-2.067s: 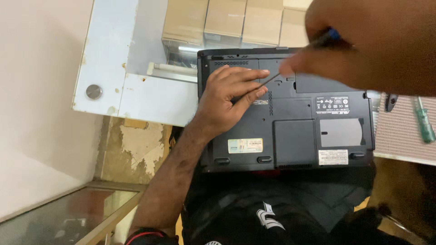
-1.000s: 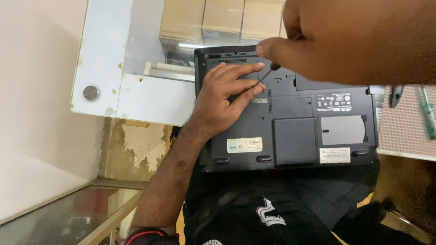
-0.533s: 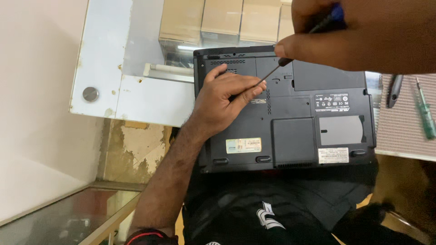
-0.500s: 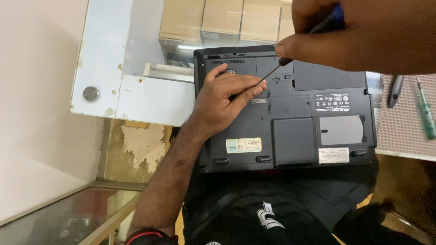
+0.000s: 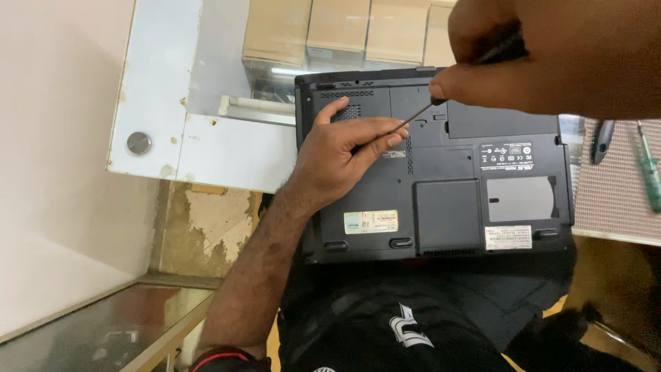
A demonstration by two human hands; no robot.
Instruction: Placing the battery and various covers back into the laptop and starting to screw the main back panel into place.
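The right hand [image 5: 551,55] has lowered its pinched thin black-shafted screwdriver [image 5: 413,120] — tip now meeting the left hand [image 5: 344,148], spread flat on the upturned dark-grey plastic laptop [image 5: 468,200] across the person's lap — apparently seating on a screw.

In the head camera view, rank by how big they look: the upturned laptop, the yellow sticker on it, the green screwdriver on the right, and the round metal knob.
1. laptop, by far the largest.
2. green screwdriver, long and thin.
3. yellow sticker.
4. round metal knob, smallest.
The screwdriver and the sticker look close in extent, so their order is unsure.
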